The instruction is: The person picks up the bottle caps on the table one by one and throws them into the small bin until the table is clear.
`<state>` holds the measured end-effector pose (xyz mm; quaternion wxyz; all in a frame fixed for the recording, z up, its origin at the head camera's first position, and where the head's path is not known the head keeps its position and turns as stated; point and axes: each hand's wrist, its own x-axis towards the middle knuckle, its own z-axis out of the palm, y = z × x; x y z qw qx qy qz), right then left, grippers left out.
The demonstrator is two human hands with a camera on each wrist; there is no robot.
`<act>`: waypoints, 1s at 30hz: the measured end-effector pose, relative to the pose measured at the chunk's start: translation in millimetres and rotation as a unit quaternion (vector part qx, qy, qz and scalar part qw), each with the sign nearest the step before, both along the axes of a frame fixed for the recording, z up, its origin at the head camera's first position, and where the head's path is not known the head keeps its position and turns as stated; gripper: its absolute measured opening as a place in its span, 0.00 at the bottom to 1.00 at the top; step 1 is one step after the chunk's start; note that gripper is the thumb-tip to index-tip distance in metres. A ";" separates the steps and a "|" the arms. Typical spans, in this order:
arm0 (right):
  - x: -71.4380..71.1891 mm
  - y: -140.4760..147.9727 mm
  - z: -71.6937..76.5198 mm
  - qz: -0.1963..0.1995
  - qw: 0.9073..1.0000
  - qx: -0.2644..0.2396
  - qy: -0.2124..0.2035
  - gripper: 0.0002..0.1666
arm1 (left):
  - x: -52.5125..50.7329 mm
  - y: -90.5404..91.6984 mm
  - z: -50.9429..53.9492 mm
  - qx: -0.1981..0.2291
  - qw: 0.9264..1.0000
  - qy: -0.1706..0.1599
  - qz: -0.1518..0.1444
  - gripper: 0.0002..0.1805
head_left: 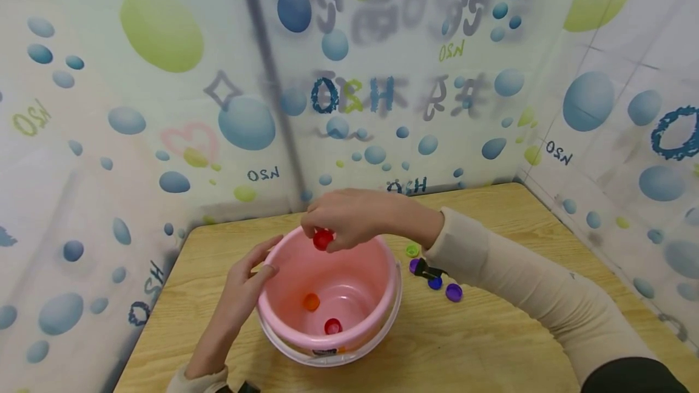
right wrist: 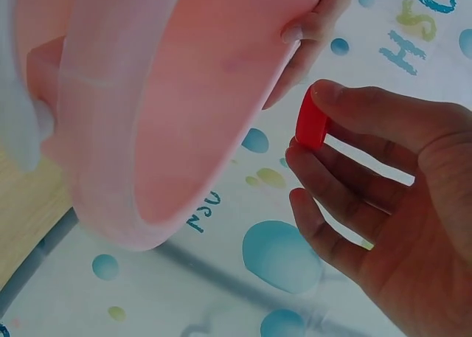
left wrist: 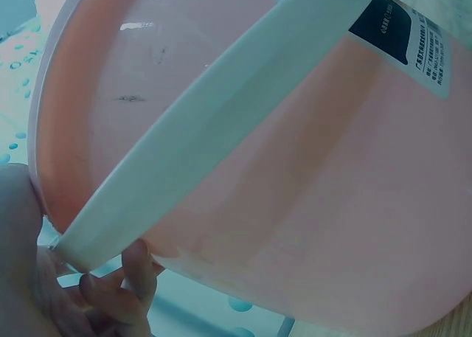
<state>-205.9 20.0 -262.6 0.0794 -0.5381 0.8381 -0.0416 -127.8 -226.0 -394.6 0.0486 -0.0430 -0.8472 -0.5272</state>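
Note:
A pink bucket (head_left: 355, 268) stands on the table, tipped a little so that its inside shows in the head view. My left hand (head_left: 243, 287) holds its rim at the left; the left wrist view shows fingers (left wrist: 136, 271) by the end of the white handle (left wrist: 199, 141). Over the far part of the bucket's mouth, my right hand (head_left: 352, 217) pinches a red bottle cap (right wrist: 313, 122) between thumb and fingertips. On the bucket's floor lie an orange cap (head_left: 311, 302) and another red cap (head_left: 333, 325), apart from each other.
Right of the bucket, partly under the right forearm, lie a green cap (head_left: 412, 251), a blue cap (head_left: 435, 282) and two purple caps, the nearer purple cap (head_left: 454, 292) farthest right. A patterned curtain (head_left: 338, 156) hangs behind the wooden table (head_left: 464, 344).

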 end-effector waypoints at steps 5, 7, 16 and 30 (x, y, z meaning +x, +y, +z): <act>-0.4 -1.0 1.2 0.001 1.000 0.001 -0.002 0.15 | 0.5 0.1 1.0 0.004 1.000 -0.003 0.000 0.26; -0.5 -1.4 1.1 0.004 1.000 0.001 -0.003 0.14 | 0.7 0.2 1.0 0.007 1.000 -0.002 -0.002 0.26; 0.4 -1.1 -1.4 -0.019 1.000 0.014 -0.010 0.18 | 0.4 -0.2 -1.5 0.013 1.000 0.011 -0.004 0.26; -0.6 7.2 -9.2 -0.028 0.999 0.013 -0.013 0.15 | -0.1 -0.6 -3.2 0.009 1.000 0.018 -0.001 0.25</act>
